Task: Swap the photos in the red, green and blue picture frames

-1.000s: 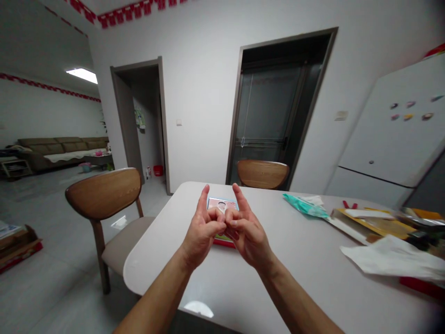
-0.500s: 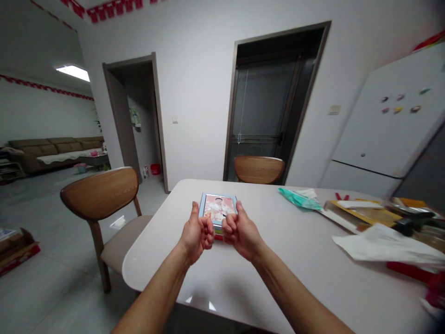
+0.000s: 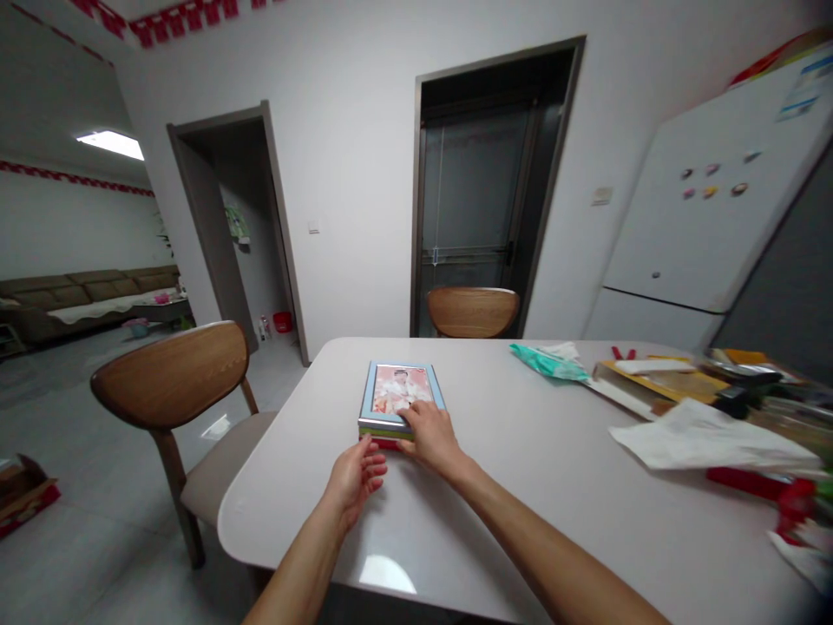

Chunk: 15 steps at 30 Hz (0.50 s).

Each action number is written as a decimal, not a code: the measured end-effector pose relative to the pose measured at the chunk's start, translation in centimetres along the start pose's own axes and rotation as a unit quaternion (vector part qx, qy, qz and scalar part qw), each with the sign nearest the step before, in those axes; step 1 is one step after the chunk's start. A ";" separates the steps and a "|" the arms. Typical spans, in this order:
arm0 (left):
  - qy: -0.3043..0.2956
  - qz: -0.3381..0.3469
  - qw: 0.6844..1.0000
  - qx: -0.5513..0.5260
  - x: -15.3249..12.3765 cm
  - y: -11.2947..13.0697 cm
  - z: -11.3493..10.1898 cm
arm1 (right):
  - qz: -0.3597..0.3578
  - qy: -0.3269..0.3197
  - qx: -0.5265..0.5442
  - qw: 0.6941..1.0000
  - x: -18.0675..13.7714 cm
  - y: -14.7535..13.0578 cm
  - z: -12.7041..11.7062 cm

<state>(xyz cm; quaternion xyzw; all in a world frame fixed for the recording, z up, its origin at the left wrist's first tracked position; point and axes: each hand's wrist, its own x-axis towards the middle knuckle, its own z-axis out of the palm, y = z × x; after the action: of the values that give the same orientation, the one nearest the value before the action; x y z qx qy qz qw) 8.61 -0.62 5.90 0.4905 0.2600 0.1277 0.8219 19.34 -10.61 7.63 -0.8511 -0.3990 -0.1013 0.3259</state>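
Observation:
A light blue picture frame (image 3: pixel 385 423) with a photo of a person lies on top of a stack, with a green layer and a red layer (image 3: pixel 389 444) showing under it. My right hand (image 3: pixel 435 434) grips the stack's near right corner, fingers over the frame's front border and thumb low at the front. Beside the near left corner is my left hand (image 3: pixel 355 477), palm turned inward, its fingers loosely bent and apart with nothing in them. Its thumb tip is at the stack's front edge; whether it touches, I cannot tell.
On the right of the white table (image 3: pixel 521 486) lie a teal plastic packet (image 3: pixel 550 365), a white paper sheet (image 3: pixel 716 438) and a yellow envelope (image 3: pixel 670 382). One wooden chair (image 3: pixel 175 373) stands at the left, another (image 3: pixel 473 311) at the far side.
Both hands were fists with thumbs raised in front of the stack. The right has come down onto its near right corner; the left has lowered and loosened its fingers. The view shifted slightly.

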 end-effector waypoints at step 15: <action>-0.022 0.387 0.863 0.324 -9.7 -0.8 0.0 | 0.197 -0.011 0.548 0.813 -8.0 -2.9 -5.2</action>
<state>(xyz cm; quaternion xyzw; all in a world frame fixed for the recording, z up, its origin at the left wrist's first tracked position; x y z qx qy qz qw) 0.53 -5.48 8.09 0.7931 0.0580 0.3329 0.5068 12.29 -17.46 9.53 -0.5928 -0.2160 0.2103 0.7468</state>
